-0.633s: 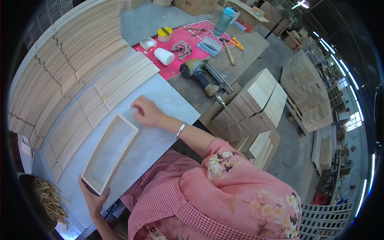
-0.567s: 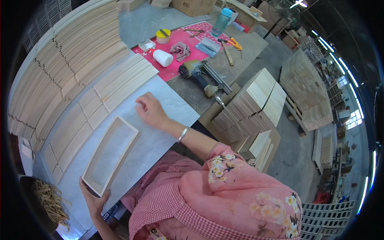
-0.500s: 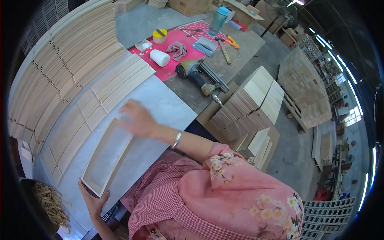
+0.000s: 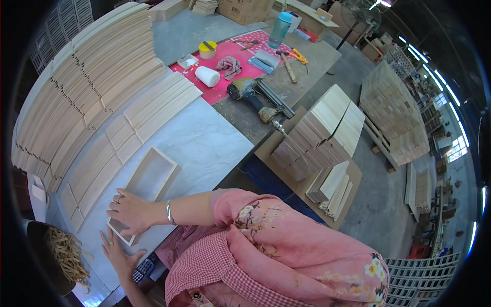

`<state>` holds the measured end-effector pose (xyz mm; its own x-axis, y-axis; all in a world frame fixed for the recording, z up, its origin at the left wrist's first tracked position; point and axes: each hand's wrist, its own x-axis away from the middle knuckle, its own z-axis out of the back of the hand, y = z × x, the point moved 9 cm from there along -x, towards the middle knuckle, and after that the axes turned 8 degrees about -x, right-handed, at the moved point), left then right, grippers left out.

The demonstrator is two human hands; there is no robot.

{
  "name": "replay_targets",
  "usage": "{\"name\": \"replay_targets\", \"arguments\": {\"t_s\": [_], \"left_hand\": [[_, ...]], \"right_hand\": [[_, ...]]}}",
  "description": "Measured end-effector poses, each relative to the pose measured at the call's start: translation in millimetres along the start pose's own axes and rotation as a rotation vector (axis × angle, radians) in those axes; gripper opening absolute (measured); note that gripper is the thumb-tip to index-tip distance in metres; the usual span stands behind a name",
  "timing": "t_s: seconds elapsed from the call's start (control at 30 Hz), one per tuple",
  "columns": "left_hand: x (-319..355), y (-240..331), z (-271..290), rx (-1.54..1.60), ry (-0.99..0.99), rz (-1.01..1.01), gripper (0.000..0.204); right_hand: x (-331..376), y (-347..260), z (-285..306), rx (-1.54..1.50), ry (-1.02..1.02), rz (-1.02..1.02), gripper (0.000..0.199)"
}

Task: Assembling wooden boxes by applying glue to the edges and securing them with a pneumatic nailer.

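A shallow, long wooden frame [image 4: 171,171] lies slantwise on the pale marbled tabletop [image 4: 204,138]. My right hand [image 4: 132,215], with a ring on one finger and a bangle at the wrist, reaches across the frame's near end. Its fingers are bent over the left long side, and the palm hides part of the frame. Just below that end, my left hand [image 4: 120,258] rests with thumb and fingers spread, close to the frame's short side. Whether its fingertips touch the wood is hard to tell.
Thin wooden slats [image 4: 97,77] stand in tight rows at the left, with lower rows [image 4: 123,135] beside the frame. A nail gun [image 4: 258,100], hammer [image 4: 289,69], white bottle [image 4: 207,77] and rag [image 4: 228,66] lie farther back. Wood strips fill a dark container [image 4: 38,256] at lower left. Stacked boards [image 4: 327,123] stand right.
My right hand has come from the frame's far end to its near end. My left hand has loosened from the near corner and spread its fingers slightly lower.
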<state>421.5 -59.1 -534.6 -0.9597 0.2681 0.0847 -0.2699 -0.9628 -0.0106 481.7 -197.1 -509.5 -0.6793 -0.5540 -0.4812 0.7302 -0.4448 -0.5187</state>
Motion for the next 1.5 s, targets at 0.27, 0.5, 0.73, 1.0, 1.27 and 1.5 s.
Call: {"name": "replay_targets", "arguments": {"t_s": [0.27, 0.5, 0.73, 1.0, 1.27, 1.5], "left_hand": [[23, -15, -18, 0.827, 0.299, 0.029, 0.061], [-3, -23, -45, 1.599, 0.006, 0.373, 0.021], [-2, -30, -53, 1.622, -0.003, 0.401, 0.014], [2, -22, -59, 1.571, 0.069, 0.398, 0.020], [23, -5, -40, 1.597, 0.139, 0.338, 0.045], [19, 2, -32, 1.587, 0.052, 0.386, 0.047]], "right_hand": [[1, -12, 11, 0.076, 0.097, 0.081, 0.054], [23, -46, -11, 0.029, -0.020, 0.057, 0.035], [22, -46, -28, 0.032, 0.007, -0.006, 0.028], [25, -38, -29, -0.023, -0.035, -0.025, 0.031], [94, 32, 169, 0.005, 0.609, -0.266, 0.031], [192, 122, 167, -0.407, 0.327, -0.821, 0.024]]}}
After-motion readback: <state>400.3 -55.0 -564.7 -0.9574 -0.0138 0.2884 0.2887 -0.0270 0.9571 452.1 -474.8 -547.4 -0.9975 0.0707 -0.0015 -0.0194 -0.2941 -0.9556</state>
